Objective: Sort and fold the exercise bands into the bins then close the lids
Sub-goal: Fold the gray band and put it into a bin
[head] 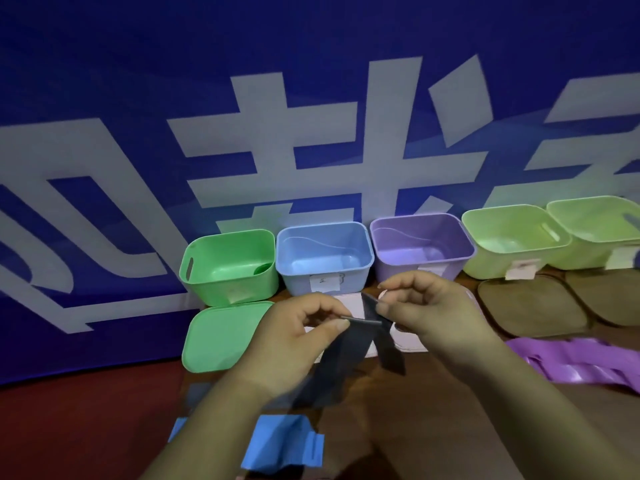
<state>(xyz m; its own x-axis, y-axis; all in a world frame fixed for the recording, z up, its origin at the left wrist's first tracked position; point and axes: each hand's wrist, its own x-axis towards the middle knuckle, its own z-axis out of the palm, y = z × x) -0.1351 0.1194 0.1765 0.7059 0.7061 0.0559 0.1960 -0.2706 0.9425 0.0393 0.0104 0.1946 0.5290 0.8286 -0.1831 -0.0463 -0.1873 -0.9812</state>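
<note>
Black band (360, 341) pinched between left hand (294, 341), right hand (426, 313)

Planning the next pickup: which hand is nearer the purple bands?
Right. The right hand is just left of the purple bands; the left hand is farther left, across the dark band both pinch.

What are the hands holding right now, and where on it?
Left hand and right hand both pinch the dark band along its folded top edge; its loose ends hang below.

I log two forearms converging mid-view. Left hand (294, 341): thumb and forefinger pinch band (341, 358). Right hand (426, 313): likewise, close beside.
</note>
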